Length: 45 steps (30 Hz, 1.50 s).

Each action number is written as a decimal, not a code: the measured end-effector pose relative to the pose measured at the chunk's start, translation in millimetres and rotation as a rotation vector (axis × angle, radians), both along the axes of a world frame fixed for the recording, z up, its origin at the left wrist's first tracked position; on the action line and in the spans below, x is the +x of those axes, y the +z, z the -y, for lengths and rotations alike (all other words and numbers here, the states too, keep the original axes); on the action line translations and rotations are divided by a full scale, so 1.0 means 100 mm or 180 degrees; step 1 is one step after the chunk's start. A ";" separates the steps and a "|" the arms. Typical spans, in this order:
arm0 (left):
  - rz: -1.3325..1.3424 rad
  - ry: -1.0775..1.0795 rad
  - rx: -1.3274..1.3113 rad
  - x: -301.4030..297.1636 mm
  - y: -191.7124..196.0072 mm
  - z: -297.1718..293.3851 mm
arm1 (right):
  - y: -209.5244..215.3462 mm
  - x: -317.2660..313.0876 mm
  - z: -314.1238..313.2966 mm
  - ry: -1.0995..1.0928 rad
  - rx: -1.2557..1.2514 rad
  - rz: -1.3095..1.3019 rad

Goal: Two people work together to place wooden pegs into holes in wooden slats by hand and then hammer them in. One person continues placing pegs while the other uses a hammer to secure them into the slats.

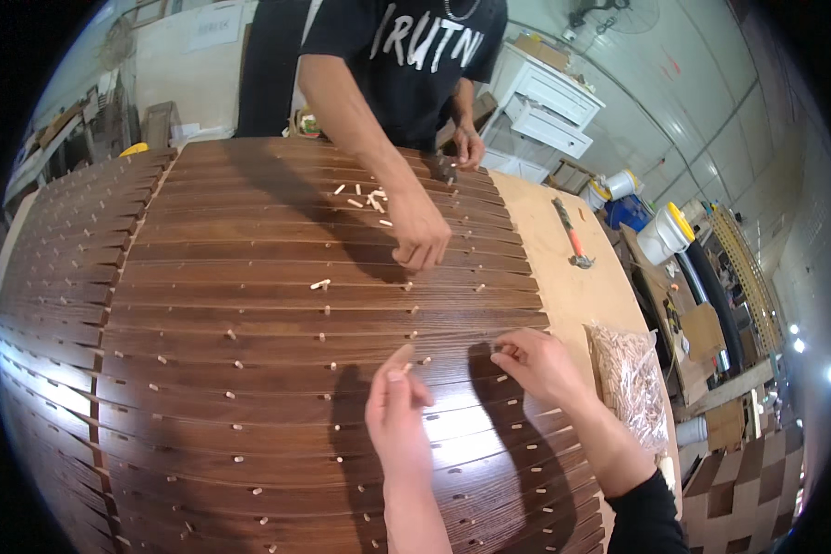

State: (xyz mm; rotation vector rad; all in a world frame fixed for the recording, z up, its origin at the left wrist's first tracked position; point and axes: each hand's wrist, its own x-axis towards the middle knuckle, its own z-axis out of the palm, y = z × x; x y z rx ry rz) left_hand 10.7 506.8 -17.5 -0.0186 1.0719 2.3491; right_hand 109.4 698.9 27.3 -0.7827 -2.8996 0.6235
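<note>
Dark brown wooden boards point(277, 319) lie side by side, with short pale dowels point(332, 367) standing up from them in rows. Over the middle of the boards, my left hand point(399, 399) has thumb and forefinger together on what looks like a small wooden dowel point(407, 367). To its right, near the boards' right ends, my right hand point(537, 366) is closed in a pinch. Whatever sits between its fingertips is too small to make out. A clear bag of dowels point(630, 379) lies just right of my right forearm.
Across the boards, a co-worker's hand point(422, 231) reaches down near a loose pile of dowels point(376, 199); the other hand point(468, 146) is at the far edge. A claw hammer point(572, 235) rests on the pale tabletop point(535, 198). White buckets point(663, 235) stand beyond, at right.
</note>
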 end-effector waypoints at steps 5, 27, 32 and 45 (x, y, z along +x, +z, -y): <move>-0.0222 -0.0804 0.0118 0.12 0.18 -0.02 | 0.17 -0.12 0.61 0.0118 -0.1771 -0.0769; -0.0225 -0.0007 -0.0879 0.10 0.15 -0.06 | -0.44 0.03 -0.42 -0.1066 -0.1522 -0.1175; -0.0214 -0.0012 -0.0859 0.10 0.10 -0.08 | -0.38 -0.15 -0.32 -0.0897 -0.0558 -0.0835; -0.0127 -0.0054 -0.0638 0.10 0.11 -0.09 | -0.35 -0.20 -0.25 -0.0826 0.0074 -0.0592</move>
